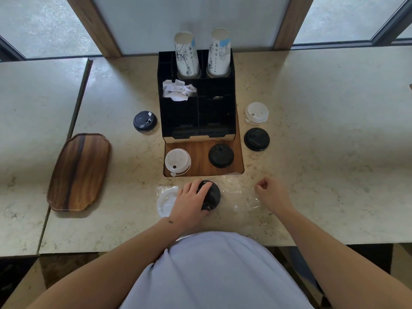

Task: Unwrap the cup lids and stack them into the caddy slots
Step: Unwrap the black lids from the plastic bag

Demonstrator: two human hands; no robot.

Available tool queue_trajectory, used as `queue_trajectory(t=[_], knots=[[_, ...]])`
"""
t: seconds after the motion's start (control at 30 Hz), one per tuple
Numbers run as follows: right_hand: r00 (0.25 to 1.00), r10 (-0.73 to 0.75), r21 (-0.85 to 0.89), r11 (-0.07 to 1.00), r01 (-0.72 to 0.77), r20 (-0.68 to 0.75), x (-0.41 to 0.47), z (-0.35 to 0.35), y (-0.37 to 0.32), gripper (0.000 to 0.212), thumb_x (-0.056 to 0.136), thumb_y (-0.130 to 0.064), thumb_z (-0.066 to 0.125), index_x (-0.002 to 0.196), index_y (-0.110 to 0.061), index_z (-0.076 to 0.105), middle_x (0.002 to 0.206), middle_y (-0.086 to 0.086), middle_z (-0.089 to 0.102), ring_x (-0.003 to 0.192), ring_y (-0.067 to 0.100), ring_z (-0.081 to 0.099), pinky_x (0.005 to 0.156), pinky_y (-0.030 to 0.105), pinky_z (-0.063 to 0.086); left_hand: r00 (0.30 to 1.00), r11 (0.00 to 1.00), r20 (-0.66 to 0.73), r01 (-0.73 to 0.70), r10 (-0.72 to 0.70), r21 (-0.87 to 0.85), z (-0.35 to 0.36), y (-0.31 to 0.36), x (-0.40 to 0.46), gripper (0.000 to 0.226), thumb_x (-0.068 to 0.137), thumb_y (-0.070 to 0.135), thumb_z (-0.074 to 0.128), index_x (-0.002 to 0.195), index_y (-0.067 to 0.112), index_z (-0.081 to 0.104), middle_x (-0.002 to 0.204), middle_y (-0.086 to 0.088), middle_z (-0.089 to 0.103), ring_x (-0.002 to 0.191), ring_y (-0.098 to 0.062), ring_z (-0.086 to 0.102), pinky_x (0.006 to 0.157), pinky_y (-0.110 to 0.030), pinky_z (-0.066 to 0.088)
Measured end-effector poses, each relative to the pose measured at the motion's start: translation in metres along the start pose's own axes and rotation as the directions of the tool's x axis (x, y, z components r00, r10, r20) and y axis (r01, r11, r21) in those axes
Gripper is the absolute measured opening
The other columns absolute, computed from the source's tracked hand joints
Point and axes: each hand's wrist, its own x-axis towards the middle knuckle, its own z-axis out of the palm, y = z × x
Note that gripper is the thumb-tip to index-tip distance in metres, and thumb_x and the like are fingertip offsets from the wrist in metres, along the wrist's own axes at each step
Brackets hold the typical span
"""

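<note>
One marble counter [312, 152], everything placed relative to the black caddy [197, 108] at its centre. Caddy stands on a wooden base [200, 152] that sticks out on its near side. Far back of the caddy: two stacks of paper cups [187, 54] upside down in the round slots. Crumpled white paper [178, 90] sits in a left compartment of the caddy; the front slots look dark, contents can't be made out.

Well left of the caddy: wooden tray [80, 172], lying flat, nothing on it.

Near side of the caddy, on bare counter: clear plastic wrap [240, 195], flattened, spreading to the right of the hands.

Lids, loose: white lid [177, 161] and black lid [221, 155] on the wooden base just in front of the caddy; small black lid [145, 121] just left of the caddy; white lid [256, 113] and black lid [256, 139] just right of it, white one farther back.

Nearest, in front of the caddy base: left hand [189, 204] lies over a black lid stack [210, 195], fingers spread across its top, pressing it to the counter. Clear wrapped white lids [166, 200] touch that hand's left side, partly hidden under it.

Right hand [270, 195] rests on the wrap, fingers loosely curled; can't tell if it pinches the plastic.
</note>
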Motion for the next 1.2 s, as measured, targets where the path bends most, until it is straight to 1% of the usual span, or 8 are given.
queue_trajectory(t=[0.13,0.23,0.37,0.57,0.7,0.77,0.87,1.2], knots=[[0.941,-0.299,-0.218,0.94,0.262,-0.16,-0.013,-0.005,-0.016,0.012,0.094,-0.007,0.058,0.102,-0.013,0.064,0.096,-0.002,0.062,0.072,0.017,0.058,0.058,0.025,0.041,1.0,1.0,-0.004,-0.002,0.002,-0.002,0.0,0.0,-0.001,0.084,0.084,0.036,0.075,0.154,0.03,0.03,0.158,-0.001,0.034,0.141,-0.028,0.032,0.116,-0.044,0.031],[0.833,-0.547,-0.284,0.813,0.508,-0.076,-0.028,0.003,-0.037,0.017,0.092,-0.002,0.06,0.107,-0.008,0.065,0.096,0.004,0.063,0.07,0.015,0.055,0.059,0.027,0.048,1.0,1.0,0.002,-0.008,0.008,-0.007,0.001,0.0,0.0,0.084,0.084,0.037,0.076,0.155,0.03,0.03,0.158,-0.001,0.034,0.141,-0.028,0.032,0.116,-0.045,0.03],[0.964,-0.211,-0.316,0.914,0.253,0.162,-0.026,0.017,-0.044,0.017,0.097,-0.008,0.049,0.114,-0.008,0.052,0.105,0.009,0.061,0.086,0.021,0.058,0.072,0.03,0.049,1.0,1.0,0.002,-0.019,0.019,-0.003,0.0,0.002,0.001,0.086,0.083,0.04,0.076,0.155,0.029,0.031,0.157,-0.001,0.037,0.139,-0.029,0.035,0.114,-0.045,0.032],[0.974,0.044,-0.145,0.989,-0.012,0.222,-0.008,0.019,-0.041,0.036,0.099,-0.003,0.048,0.134,0.003,0.054,0.123,0.019,0.063,0.109,0.032,0.063,0.085,0.036,0.054,0.999,0.999,0.016,-0.037,0.037,-0.005,0.003,-0.003,-0.001,0.092,0.08,0.045,0.077,0.155,0.034,0.025,0.158,0.0,0.033,0.143,-0.029,0.032,0.116,-0.044,0.03],[0.89,0.226,0.279,0.894,-0.351,0.395,-0.003,0.013,-0.042,0.032,0.096,0.006,0.048,0.126,0.009,0.06,0.1,0.022,0.071,0.074,0.018,0.069,0.066,0.025,0.058,0.996,1.0,0.092,-0.011,0.009,0.018,-0.002,-0.013,0.0,0.109,0.077,0.052,0.077,0.158,0.037,0.007,0.171,-0.004,0.006,0.157,-0.033,-0.001,0.124,-0.053,0.009],[0.836,0.217,0.424,0.782,-0.458,0.503,-0.005,0.007,-0.04,0.034,0.097,0.012,0.039,0.123,0.014,0.06,0.112,0.034,0.069,0.077,0.019,0.069,0.079,0.031,0.062,0.99,0.999,0.13,0.049,-0.048,0.001,-0.01,-0.022,0.0,0.11,0.078,0.061,0.074,0.159,0.037,0.004,0.172,-0.002,0.002,0.157,-0.032,-0.009,0.125,-0.054,0.001],[0.783,0.145,0.495,0.702,-0.512,0.604,-0.006,0.0,-0.035,0.023,0.099,0.009,0.05,0.115,0.007,0.067,0.106,0.022,0.074,0.083,0.018,0.074,0.071,0.026,0.062,0.977,0.994,0.188,0.11,-0.105,-0.019,-0.021,-0.035,-0.002,0.102,0.084,0.068,0.065,0.161,0.036,0.008,0.172,0.001,0.004,0.157,-0.03,-0.009,0.125,-0.055,-0.001],[0.728,0.059,0.433,0.77,-0.469,0.683,0.002,0.023,-0.039,0.022,0.095,0.003,0.064,0.117,0.001,0.071,0.107,0.021,0.073,0.089,0.019,0.073,0.08,0.029,0.062,0.962,0.983,0.227,0.17,-0.152,-0.064,-0.012,-0.042,-0.011,0.089,0.091,0.06,0.062,0.159,0.046,0.007,0.172,0.002,0.002,0.157,-0.03,-0.012,0.121,-0.063,-0.002]])
